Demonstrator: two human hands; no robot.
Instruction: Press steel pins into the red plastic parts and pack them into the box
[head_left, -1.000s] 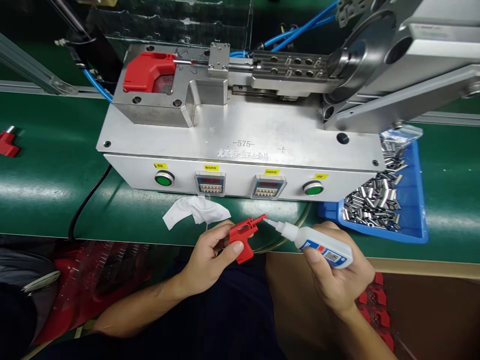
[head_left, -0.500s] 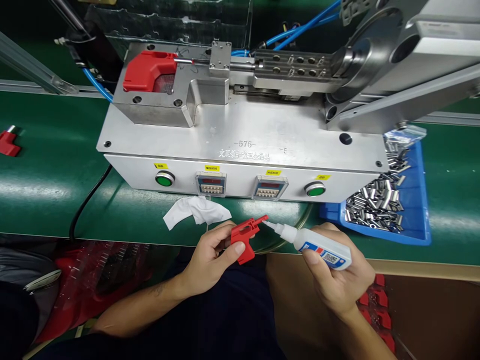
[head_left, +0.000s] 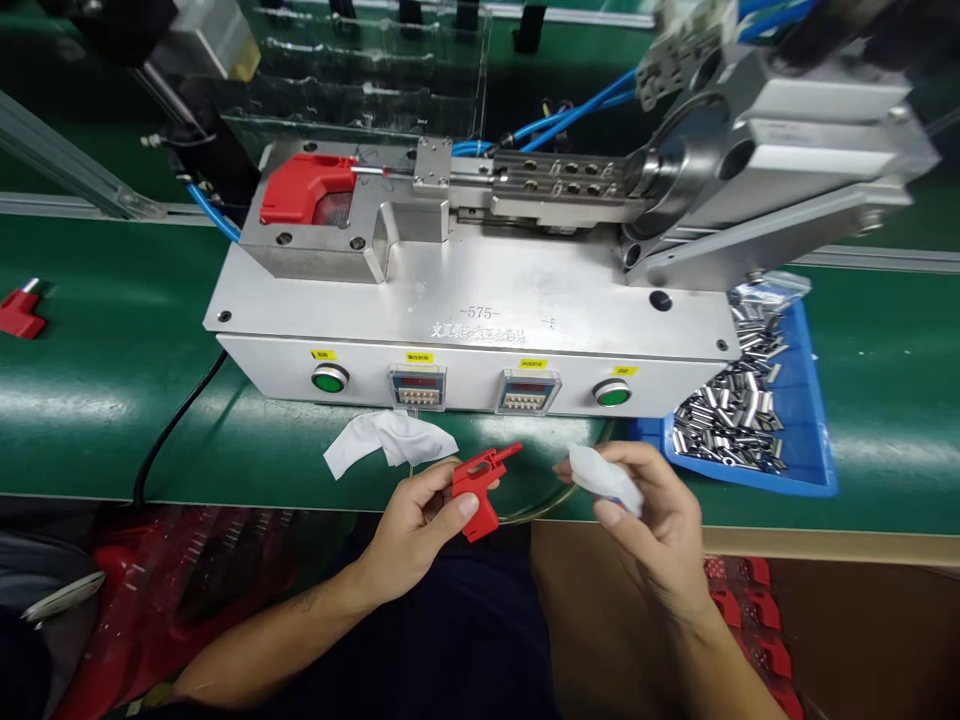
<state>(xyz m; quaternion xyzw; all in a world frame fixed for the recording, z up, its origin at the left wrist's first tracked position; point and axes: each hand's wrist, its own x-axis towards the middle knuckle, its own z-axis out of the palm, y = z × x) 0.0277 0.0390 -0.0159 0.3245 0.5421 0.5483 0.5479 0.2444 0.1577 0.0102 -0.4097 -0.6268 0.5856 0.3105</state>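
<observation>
Your left hand (head_left: 409, 540) pinches the red part (head_left: 480, 515) between thumb and fingers, thumb on the near face, fingers behind. Red part is held up over the front edge of the green table (head_left: 90, 400), in front of the machine (head_left: 472, 392). Its thin peg (head_left: 510, 452) points up and right, toward your other hand.

Your right hand (head_left: 664, 525) grips the white bottle (head_left: 604, 475), thumb below it, fingers curled over the far side, one fingertip showing past the left end. Bottle is blurred; some blue shows at the lower edge, nozzle can't be made out. Peg and bottle are apart.

White cloth (head_left: 390, 440) lies crumpled on the table, between your left hand and the machine's front panel. Panel has a left green button (head_left: 330, 378), a right green button (head_left: 613, 393) and two counters (head_left: 418, 388) between them, yellow labels above.

Up top, a second red part (head_left: 300, 190) sits on the metal block (head_left: 322, 263), a metal rod (head_left: 394, 173) running in from the right. Blue bin (head_left: 810, 430) by the machine's right end holds loose metal tubes (head_left: 731, 425). Third red part (head_left: 21, 313), shiny tip, lies far left on the table.
</observation>
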